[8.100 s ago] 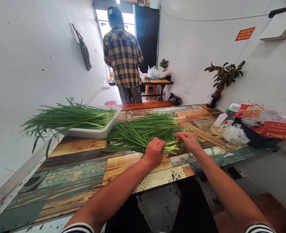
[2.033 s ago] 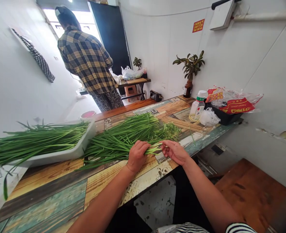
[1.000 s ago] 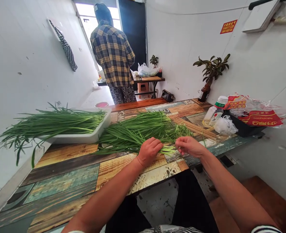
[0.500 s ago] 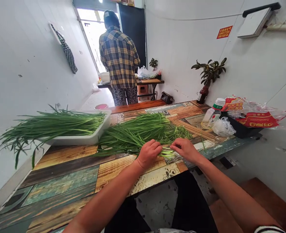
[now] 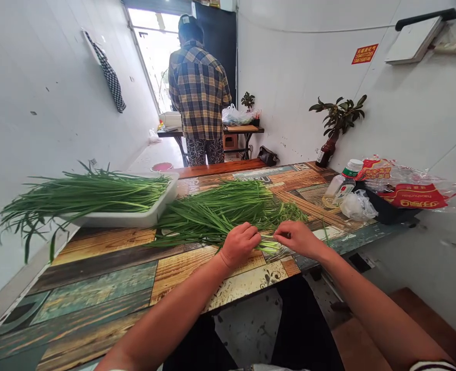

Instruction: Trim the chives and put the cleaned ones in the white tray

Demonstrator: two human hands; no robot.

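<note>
My left hand is closed round a small bunch of garlic chives, whose pale stem ends stick out to its right. At those ends my right hand is pinched, thumb against fingers; whatever lies in the pinch is too small to make out. Behind both hands spreads a heap of loose green garlic chives on the table. A smaller pile of trimmings lies just beyond my right hand. More chives fill a white tray on the left, their leaf tips hanging over its side.
Thin wooden skewers lie on the patterned table. At the right stand a bottle, a crumpled plastic bag and a black box with red packaging. A brown bottle holding a plant stands behind. A person faces away at a farther table.
The camera view has shifted slightly. Both hands stay at nearly the same place over the stem ends, my right hand still pinching. The person at the back has barely moved.
</note>
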